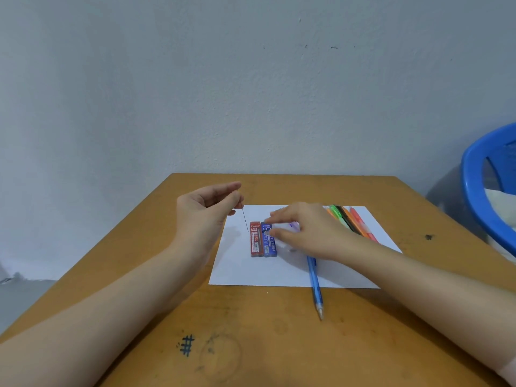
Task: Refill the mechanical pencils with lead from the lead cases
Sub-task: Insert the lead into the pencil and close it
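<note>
My left hand is raised over the table's left side and pinches a thin grey lead that hangs down from thumb and finger. A red lead case and a blue lead case lie side by side on a white paper sheet. My right hand reaches across the sheet, its fingertips touching the top of the blue case. A purple pencil shows under that hand, mostly hidden. A blue mechanical pencil lies below it, tip toward me, past the sheet's front edge.
Several colourful pencils, green, black and orange among them, lie at the sheet's far right. The brown wooden table bears pen marks near me. A blue plastic basket stands off the table's right edge. A grey wall is behind.
</note>
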Tool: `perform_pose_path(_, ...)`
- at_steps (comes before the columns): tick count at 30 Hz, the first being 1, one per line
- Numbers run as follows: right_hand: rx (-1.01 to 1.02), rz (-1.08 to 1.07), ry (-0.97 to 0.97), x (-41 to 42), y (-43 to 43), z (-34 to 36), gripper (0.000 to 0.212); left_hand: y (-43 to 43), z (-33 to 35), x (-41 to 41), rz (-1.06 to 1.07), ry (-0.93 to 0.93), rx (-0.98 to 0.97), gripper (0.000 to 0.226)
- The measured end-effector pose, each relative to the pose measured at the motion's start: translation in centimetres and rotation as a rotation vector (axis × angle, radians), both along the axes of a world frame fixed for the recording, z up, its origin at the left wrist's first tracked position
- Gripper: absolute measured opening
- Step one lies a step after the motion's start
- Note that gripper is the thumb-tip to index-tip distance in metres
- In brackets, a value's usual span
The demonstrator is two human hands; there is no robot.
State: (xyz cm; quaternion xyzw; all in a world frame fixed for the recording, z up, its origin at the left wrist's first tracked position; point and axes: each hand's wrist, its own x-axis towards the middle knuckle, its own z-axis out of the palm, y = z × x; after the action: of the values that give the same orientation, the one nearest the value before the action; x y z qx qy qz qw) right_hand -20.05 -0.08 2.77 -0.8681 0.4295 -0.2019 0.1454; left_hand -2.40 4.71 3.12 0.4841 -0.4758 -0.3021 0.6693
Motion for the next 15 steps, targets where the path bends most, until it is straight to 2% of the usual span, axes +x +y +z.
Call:
perform_pose_path(3,-0.071,-0.031,-0.07,-1.0,0.0,1.4,0.024,0.1,0.0,0.0,-0.006,0.002,0.003,0.016)
perform_pose_path(6,-0.008,-0.077,-0.026,-2.1,0.0,2.5,0.023,0.1,0.0,-0.1,-0.013,0.007,0.009,0.016)
perform_pose_path(9,0.117,-0.09,0.153,-2.4,0.4,3.1,0.046,0.1,0.0,-0.1,-0.016,0.012,0.009,0.016)
perform_pose_path(12,0.14,-0.091,0.341,-1.9,1.1,2.8,0.068,0.1,0.0,-0.1,-0.017,0.011,0.007,0.016)
perform_pose_path(15,0.192,-0.148,0.356,-1.6,1.7,2.5,0.073,0.2,0.0,-0.1,-0.029,0.012,0.005,0.016)
